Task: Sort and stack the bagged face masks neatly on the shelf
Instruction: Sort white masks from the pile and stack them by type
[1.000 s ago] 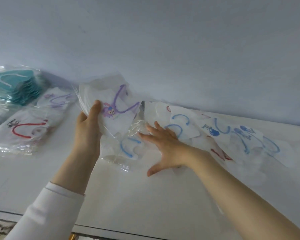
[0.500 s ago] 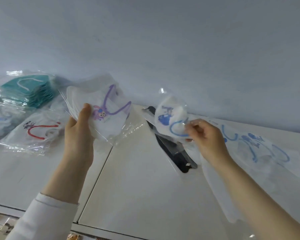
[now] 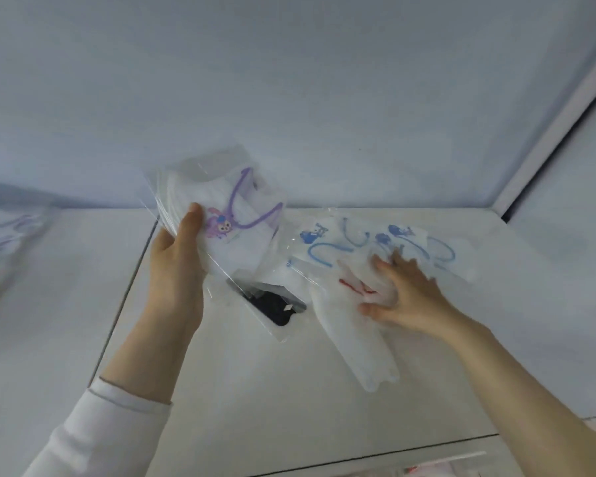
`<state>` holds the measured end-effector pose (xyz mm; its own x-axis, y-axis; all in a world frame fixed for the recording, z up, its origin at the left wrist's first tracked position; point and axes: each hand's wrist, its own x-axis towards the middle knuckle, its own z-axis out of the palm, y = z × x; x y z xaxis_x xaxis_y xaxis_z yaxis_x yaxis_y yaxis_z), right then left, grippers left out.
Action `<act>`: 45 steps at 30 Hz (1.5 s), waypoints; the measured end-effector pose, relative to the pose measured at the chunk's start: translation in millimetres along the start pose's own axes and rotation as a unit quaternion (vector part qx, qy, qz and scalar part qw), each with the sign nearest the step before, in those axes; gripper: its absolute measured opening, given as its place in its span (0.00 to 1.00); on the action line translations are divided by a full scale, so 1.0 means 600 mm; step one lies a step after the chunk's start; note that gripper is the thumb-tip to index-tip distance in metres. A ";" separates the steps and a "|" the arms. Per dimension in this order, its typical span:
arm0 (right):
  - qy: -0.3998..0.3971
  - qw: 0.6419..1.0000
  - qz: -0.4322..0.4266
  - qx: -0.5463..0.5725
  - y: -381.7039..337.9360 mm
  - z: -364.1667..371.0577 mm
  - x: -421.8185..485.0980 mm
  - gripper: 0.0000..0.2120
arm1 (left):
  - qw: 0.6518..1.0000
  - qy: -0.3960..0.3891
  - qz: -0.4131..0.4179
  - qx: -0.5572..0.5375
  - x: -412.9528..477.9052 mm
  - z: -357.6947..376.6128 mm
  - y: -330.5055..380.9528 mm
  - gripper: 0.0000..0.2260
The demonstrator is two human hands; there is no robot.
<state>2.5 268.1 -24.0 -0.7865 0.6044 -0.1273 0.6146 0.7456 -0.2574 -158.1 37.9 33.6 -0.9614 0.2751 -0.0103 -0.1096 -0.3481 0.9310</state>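
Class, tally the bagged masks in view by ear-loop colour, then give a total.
Purple-loop masks: 2, one gripped by the left hand, one blurred at far left
Blue-loop masks: 3, overlapping, so roughly
Red-loop mask: 1, under the right hand
Dark bagged item: 1, loops unseen
Total: 7
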 end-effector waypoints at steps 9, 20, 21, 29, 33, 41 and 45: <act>0.189 0.948 -0.255 -0.026 -0.031 0.048 -0.075 0.22 | 0.999 -0.036 -0.015 0.016 -0.026 0.079 -0.024 0.08; 0.042 0.985 -0.168 -0.005 0.119 -0.040 0.032 0.33 | 0.998 0.044 0.012 0.047 -0.065 0.145 -0.066 0.08; 0.035 0.984 -0.170 -0.046 0.129 -0.034 0.039 0.33 | 0.997 0.054 0.016 0.048 -0.070 0.150 -0.070 0.08; 0.146 0.975 -0.122 -0.115 0.233 -0.069 0.005 0.25 | 0.988 0.139 0.040 0.058 -0.105 0.173 -0.093 0.10; 0.135 0.966 -0.220 0.030 0.177 -0.066 0.034 0.30 | 0.984 0.162 0.042 0.058 -0.117 0.179 -0.095 0.11; 0.095 0.984 -0.151 0.025 0.058 -0.006 0.110 0.32 | 0.978 0.194 0.069 0.036 -0.118 0.142 -0.079 0.09; 0.043 0.981 -0.116 0.152 0.068 -0.031 0.112 0.18 | 0.976 0.201 0.075 0.026 -0.120 0.121 -0.077 0.08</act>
<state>-24.3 344.6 -25.2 -0.8869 0.4595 0.0468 0.3627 0.7557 -0.5453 -65.5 98.9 17.8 -0.9884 -0.1519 -0.0056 0.0420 -0.3083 0.9504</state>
